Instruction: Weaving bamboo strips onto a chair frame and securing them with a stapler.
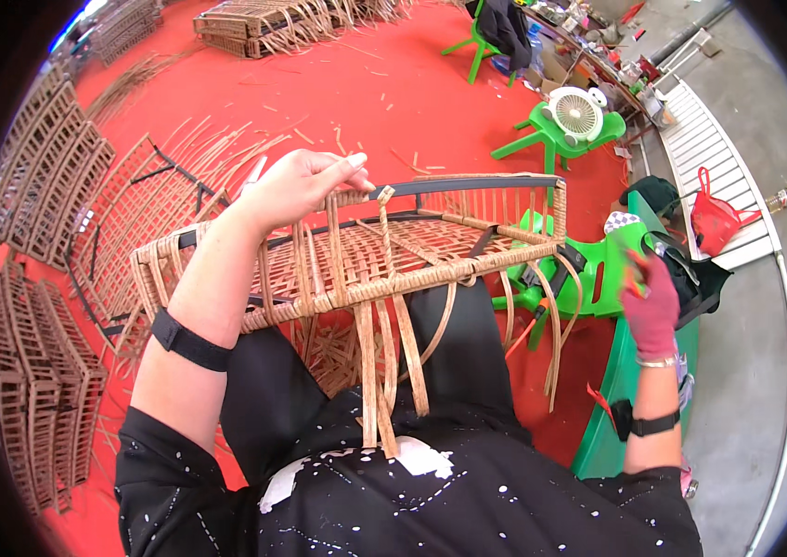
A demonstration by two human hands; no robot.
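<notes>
A half-woven rattan-style basket (393, 281) with a dark frame bar along its top lies across my lap. Loose flat strips (367, 371) hang from its near edge. My left hand (305, 181) rests at the top rim, its thumb and fingers closed on it beside an upright twisted strip (384, 227). A pale pointed thing (254, 174) shows behind that wrist; I cannot make out what it is. Off to the right of the basket, my right hand (651, 306) wears a dark pink glove and is blurred. Something orange-red shows at its curled fingers, too smeared to name.
Stacked woven panels (45, 176) stand at the left, with another unfinished panel (148, 223) beside the basket. A white fan (576, 113) sits on a green stool (542, 135). A green bench (621, 399) runs along my right, near a red bag (716, 218).
</notes>
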